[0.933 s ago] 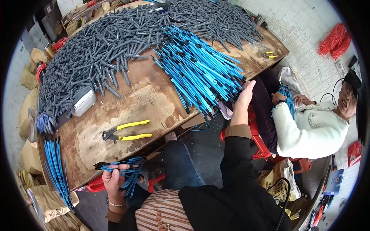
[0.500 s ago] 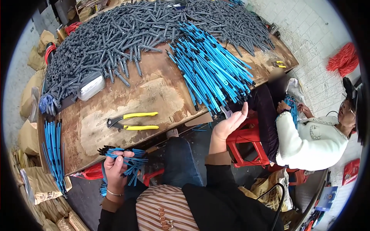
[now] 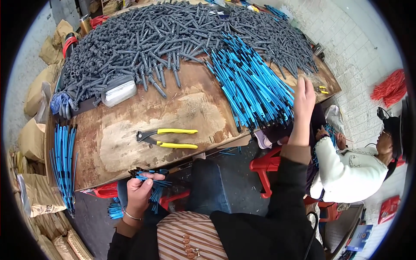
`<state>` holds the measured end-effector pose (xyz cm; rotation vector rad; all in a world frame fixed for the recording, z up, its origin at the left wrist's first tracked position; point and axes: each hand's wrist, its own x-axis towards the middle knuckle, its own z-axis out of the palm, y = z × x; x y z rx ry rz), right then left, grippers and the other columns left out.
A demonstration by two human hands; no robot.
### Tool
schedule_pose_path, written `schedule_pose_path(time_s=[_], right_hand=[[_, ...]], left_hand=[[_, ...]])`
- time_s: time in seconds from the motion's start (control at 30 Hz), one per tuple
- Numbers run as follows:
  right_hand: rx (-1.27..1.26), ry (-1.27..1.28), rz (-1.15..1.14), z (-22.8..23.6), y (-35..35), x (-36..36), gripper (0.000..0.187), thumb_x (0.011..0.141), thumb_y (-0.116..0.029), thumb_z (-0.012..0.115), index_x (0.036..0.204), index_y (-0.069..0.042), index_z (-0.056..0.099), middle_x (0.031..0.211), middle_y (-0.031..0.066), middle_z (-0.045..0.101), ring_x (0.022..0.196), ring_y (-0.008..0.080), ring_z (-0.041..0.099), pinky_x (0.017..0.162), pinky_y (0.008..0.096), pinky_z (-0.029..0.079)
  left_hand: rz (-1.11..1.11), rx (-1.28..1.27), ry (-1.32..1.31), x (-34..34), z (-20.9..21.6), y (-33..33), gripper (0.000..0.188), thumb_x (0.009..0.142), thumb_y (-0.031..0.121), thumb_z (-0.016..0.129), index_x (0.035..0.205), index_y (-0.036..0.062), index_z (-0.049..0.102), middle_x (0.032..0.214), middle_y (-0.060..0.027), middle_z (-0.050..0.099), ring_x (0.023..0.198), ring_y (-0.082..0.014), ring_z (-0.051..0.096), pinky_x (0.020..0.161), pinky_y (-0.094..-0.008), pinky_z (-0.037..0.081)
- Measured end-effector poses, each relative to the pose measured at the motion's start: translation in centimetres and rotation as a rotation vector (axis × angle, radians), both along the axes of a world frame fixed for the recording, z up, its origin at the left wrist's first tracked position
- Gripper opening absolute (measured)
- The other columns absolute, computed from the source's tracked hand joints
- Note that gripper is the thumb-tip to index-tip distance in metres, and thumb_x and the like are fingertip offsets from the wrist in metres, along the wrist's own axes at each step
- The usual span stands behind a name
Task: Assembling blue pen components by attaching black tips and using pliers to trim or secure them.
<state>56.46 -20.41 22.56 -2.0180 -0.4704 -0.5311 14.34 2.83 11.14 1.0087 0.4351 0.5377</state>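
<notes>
At the table's front edge, my left hand (image 3: 139, 193) is closed round a small bunch of thin blue strips with black ends (image 3: 158, 187). My right hand (image 3: 304, 102) is raised at the right end of a big pile of similar blue strips (image 3: 255, 86). Its fingers are stretched out and I see nothing in them; whether it touches the pile I cannot tell. Between the hands, pliers with yellow handles (image 3: 167, 138) lie on the wooden table (image 3: 117, 151). A narrow row of blue strips (image 3: 65, 164) lies along the table's left edge.
A heap of grey plastic plugs (image 3: 138, 47) covers the back, with a clear plastic box (image 3: 119, 92) before it. Blue gloves (image 3: 63, 104) lie at left. A co-worker in a white jacket (image 3: 346, 169) sits at right, near a red stool (image 3: 263, 171). Paper sacks (image 3: 41, 195) line the left.
My right hand has swung right and farther from me, along the big pile. My left hand has shifted slightly, still holding its bunch. The whole view has shifted a little.
</notes>
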Motion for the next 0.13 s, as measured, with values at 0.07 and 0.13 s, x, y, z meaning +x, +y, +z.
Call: schedule_pose_path(time_s=[0.07,0.13], right_hand=[[-0.209,0.055,-0.028,2.0,1.9,4.6,0.053,0.092,-0.041,0.044,0.113,0.005,0.056,0.111,0.0176,0.062,0.1,0.0309,0.057,0.092,0.0348,0.042],[-0.431,0.049,0.028,2.1,3.9,7.8,0.059,0.093,-0.047,0.039,0.111,0.005,0.058,0.11,0.0179,0.062,0.101,0.0318,0.057,0.092,0.0355,0.042]], left_hand=[[-0.03,-0.043,0.017,0.0,-0.1,0.2,0.014,0.085,0.002,0.055,0.097,0.0008,0.06,0.097,-0.0211,0.066,0.087,-0.0248,0.063,0.072,-0.0268,0.049],[-0.018,-0.081,0.016,0.1,-0.3,0.1,0.014,0.085,0.002,0.055,0.097,0.0005,0.061,0.097,-0.0212,0.066,0.087,-0.0246,0.063,0.074,-0.0274,0.049]])
